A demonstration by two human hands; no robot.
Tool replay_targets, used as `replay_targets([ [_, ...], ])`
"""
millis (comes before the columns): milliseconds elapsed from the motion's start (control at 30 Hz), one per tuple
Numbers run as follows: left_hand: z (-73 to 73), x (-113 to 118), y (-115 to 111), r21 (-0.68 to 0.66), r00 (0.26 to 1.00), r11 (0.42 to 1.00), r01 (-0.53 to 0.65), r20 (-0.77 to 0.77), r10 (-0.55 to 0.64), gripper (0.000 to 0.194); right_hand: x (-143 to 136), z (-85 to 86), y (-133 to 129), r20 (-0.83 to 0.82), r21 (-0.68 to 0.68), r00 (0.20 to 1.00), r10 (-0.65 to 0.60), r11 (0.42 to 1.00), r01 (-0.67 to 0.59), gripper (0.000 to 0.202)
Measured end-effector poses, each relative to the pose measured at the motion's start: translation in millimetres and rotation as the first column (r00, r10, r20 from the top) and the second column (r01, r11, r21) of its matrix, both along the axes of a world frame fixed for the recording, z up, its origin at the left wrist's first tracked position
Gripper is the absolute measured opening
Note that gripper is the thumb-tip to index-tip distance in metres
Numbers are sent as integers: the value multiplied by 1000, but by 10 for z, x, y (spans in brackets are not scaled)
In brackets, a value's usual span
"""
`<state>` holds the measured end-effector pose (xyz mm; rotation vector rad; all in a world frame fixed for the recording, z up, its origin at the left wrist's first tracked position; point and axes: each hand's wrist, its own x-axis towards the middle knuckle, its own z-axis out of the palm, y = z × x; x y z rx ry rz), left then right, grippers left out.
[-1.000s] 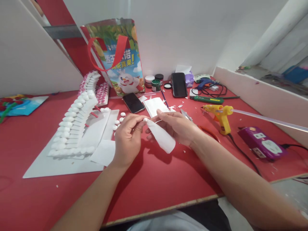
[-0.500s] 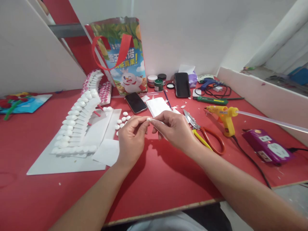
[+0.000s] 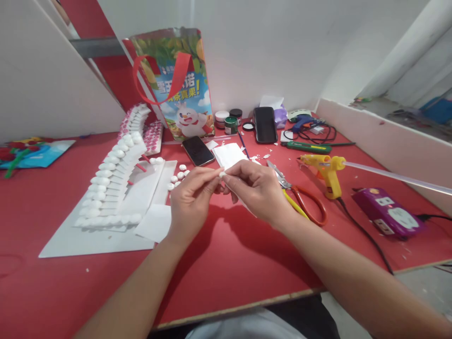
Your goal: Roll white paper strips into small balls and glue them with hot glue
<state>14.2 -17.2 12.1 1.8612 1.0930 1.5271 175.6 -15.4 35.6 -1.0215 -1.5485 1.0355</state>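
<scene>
Over the near part of the red tabletop point(image 3: 226, 268), the left hand point(image 3: 192, 197) and right hand point(image 3: 259, 190) meet, thumbs and forefingers pinching a small white piece point(image 3: 222, 174) between them. It is held up off the surface, most of it hidden by the right hand (thin paper, by the look of it).

The step in hand appears to be twisting or rolling its end tight; the next move seems to call for a firm left pinch while the right hand turns the tip.

A second ago its wide end hung in plain view by a loosely spread right hand; now that hand has closed in at the tip, and the scissors point(image 3: 287, 186) on the right, then mostly covered, show.

Farther on, small white balls point(image 3: 181, 175) lie just beyond the left hand, with folded paper point(image 3: 229, 155) to their right. A patterned bag point(image 3: 190, 89) stands at the far side.
</scene>
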Motion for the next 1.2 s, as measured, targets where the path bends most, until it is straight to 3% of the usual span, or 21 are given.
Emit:
replay_targets([
  [67,8,-29,34,-118,992,986,115,73,-107,13,29,0,19,12,0,999,47,999,-47,16],
  [133,8,-48,50,-150,988,978,145,67,-136,13,39,-5,34,9,-6,997,77,997,-77,16],
  [300,-10,-23,12,12,994,1000,-29,-109,30,18,3,-30,74,-66,-81,994,90,992,-95,19],
  [400,-29,13,0,82,982,992,-98,-151,109,16,-13,-46,86,9,-138,998,56,989,-54,22],
  [467,-45,36,3,65,982,992,-109,-148,117,15,-14,-59,81,172,-86,985,-8,996,23,21],
  [567,-75,61,11,-49,991,994,-96,-96,91,14,-19,-75,52,424,134,892,-156,985,108,14],
  [667,-94,54,26,-133,997,988,-77,-35,73,14,-17,-64,37,523,223,824,-219,968,116,11],
  [733,-90,25,43,-134,998,989,-58,-33,54,14,14,-35,61,420,58,900,-114,993,99,14],
  [800,-71,-15,61,-124,998,991,-44,-43,39,13,78,1,116,121,-262,992,38,965,-5,24],
  [833,-58,-34,68,-117,998,992,-40,-46,35,13,117,16,149,-65,-411,994,93,905,-112,30],
  [900,-37,-62,74,-88,998,996,-25,-55,21,11,188,37,207,-375,-576,914,154,734,-360,37],
  [967,-29,-75,73,-51,998,999,-3,-71,-1,11,225,41,233,-533,-603,824,190,598,-528,37],
  [1000,-31,-77,72,-37,997,999,6,-77,-9,11,228,39,232,-564,-602,801,201,564,-566,36],
  [1067,-44,-76,71,-20,996,1000,15,-82,-17,12,209,30,210,-561,-602,803,200,567,-562,31],
  [1200,-70,-72,78,-20,997,1000,4,-78,-6,12,171,-1,169,-484,-570,850,208,662,-487,22],
])
